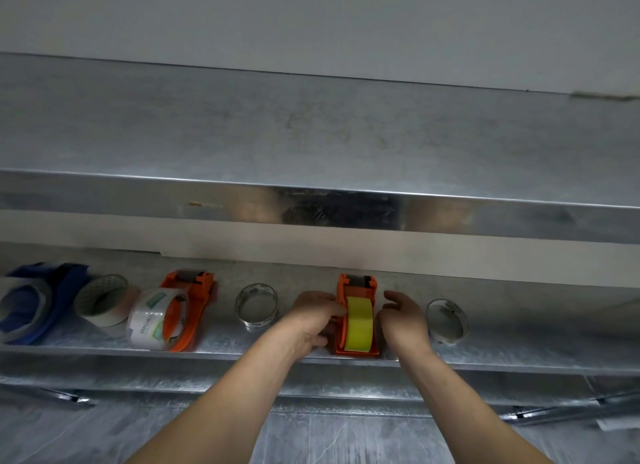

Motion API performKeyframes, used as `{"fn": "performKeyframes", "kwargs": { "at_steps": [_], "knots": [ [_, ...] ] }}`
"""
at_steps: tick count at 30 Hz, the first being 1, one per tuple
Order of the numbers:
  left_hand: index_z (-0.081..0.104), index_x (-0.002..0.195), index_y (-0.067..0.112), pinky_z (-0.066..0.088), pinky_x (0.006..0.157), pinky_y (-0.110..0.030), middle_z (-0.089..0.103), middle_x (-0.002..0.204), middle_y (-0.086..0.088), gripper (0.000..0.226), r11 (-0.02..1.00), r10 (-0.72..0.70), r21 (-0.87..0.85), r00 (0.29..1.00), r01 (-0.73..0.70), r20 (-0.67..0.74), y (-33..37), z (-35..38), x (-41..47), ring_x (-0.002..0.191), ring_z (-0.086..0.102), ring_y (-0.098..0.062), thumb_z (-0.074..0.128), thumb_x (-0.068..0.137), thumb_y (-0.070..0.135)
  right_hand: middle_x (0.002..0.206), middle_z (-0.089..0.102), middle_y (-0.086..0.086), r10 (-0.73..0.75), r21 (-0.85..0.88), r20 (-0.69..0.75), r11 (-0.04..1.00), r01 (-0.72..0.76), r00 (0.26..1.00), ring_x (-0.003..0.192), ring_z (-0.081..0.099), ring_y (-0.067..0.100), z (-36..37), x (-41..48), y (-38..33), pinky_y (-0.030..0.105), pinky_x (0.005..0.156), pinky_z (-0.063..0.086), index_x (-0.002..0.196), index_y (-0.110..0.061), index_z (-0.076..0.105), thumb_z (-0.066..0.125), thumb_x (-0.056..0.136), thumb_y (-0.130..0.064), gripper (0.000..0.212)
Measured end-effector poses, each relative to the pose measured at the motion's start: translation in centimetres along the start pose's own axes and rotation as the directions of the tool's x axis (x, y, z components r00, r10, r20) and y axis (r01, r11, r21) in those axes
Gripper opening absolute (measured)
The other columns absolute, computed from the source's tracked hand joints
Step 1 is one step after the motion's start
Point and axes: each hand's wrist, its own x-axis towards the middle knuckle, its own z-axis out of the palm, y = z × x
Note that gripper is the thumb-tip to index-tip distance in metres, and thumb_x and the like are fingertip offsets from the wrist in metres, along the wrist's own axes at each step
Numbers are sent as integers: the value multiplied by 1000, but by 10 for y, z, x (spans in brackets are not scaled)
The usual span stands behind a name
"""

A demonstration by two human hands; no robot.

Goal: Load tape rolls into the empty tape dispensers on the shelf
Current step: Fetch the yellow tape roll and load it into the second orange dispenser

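On the shelf (242, 352) the right orange dispenser (356, 283) stands upright, loaded with a yellow roll (358, 321). The left orange dispenser (199, 290) carries a printed clear roll (154, 320) at its front. The beige roll (104, 299), middle clear roll (256, 306) and right clear roll (446, 321) stand loose on edge.

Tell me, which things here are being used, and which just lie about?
In use: left hand, right hand, orange dispenser, yellow roll.
Lying about: middle clear roll, right clear roll, masking roll, other orange dispenser, blue dispenser.

Head cam, down onto shelf (242, 351)
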Motion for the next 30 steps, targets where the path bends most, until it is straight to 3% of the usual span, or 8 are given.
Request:
{"fn": "performKeyframes", "kwargs": {
  "at_steps": [3, 5, 11, 15, 18, 22, 25, 30],
  "knots": [
    [60, 85, 24, 49, 90, -43, 69, 90, -6, 19, 1000, 22, 14, 1000, -22, 0, 0, -3, -2, 90, 64, -24, 60, 90, 6, 126, 63, 12, -16, 5, -28, 1000, 16, 999, 94, 58, 18, -1, -6, -3, 20, 66, 42, 136, -13, 54, 52, 86, 0, 51],
    [60, 85, 25, 49, 94, -45, 69, 91, -6, 18, 999, 38, 25, 999, -38, 2, 0, -5, -3, 92, 64, -27, 60, 90, 8, 126, 63, 11, -16, 13, -44, 1000, 16, 999, 95, 58, 18, -2, -10, -4, 22, 70, 44, 135, -14, 54, 52, 86, 0, 51],
    [62, 87, 26, 46, 62, -27, 66, 83, -3, 16, 995, 97, -18, 995, -97, 6, -3, -7, -9, 72, 61, -16, 60, 91, 11, 122, 65, 8, -26, 40, -89, 999, 30, 996, 98, 60, 19, -7, -25, -5, 28, 81, 48, 132, -16, 57, 54, 85, -1, 49],
    [64, 93, 24, 50, 77, -35, 65, 88, -1, 13, 992, 118, -34, 993, -118, -6, -5, -3, -18, 82, 60, -18, 62, 91, 11, 121, 64, 8, -41, 70, -79, 996, 46, 996, 98, 59, 18, -12, -35, -4, 28, 81, 46, 131, -16, 57, 55, 85, -1, 49],
    [64, 101, 24, 47, 99, -50, 64, 111, -6, 15, 993, 104, -47, 994, -106, -45, -8, -1, -25, 109, 56, -27, 65, 88, 15, 121, 65, 8, -59, 86, -66, 994, 65, 996, 100, 59, 18, -16, -40, -4, 29, 83, 46, 130, -17, 57, 55, 85, -2, 47],
    [61, 125, 15, 44, 102, -53, 62, 128, -11, 43, 992, 97, -71, 989, -106, -114, -13, 3, -39, 122, 54, -31, 70, 84, 19, 123, 64, 9, -85, 101, -42, 991, 89, 995, 104, 58, 19, -21, -47, -3, 29, 85, 46, 129, -18, 57, 55, 87, -1, 46],
    [60, 129, 17, 44, 100, -50, 61, 129, -10, 46, 990, 113, -73, 983, -125, -144, -17, 9, -48, 122, 53, -30, 69, 84, 21, 123, 64, 8, -105, 116, -24, 987, 107, 994, 106, 59, 19, -26, -54, 0, 31, 88, 48, 129, -18, 58, 55, 87, -1, 45],
    [60, 106, 23, 44, 100, -50, 60, 120, -5, 22, 985, 136, -81, 974, -152, -181, -21, 23, -64, 120, 53, -28, 68, 86, 19, 126, 63, 10, -135, 155, 0, 979, 133, 991, 113, 60, 23, -39, -65, 6, 30, 87, 47, 131, -15, 58, 58, 86, -3, 48]
  ]
}}
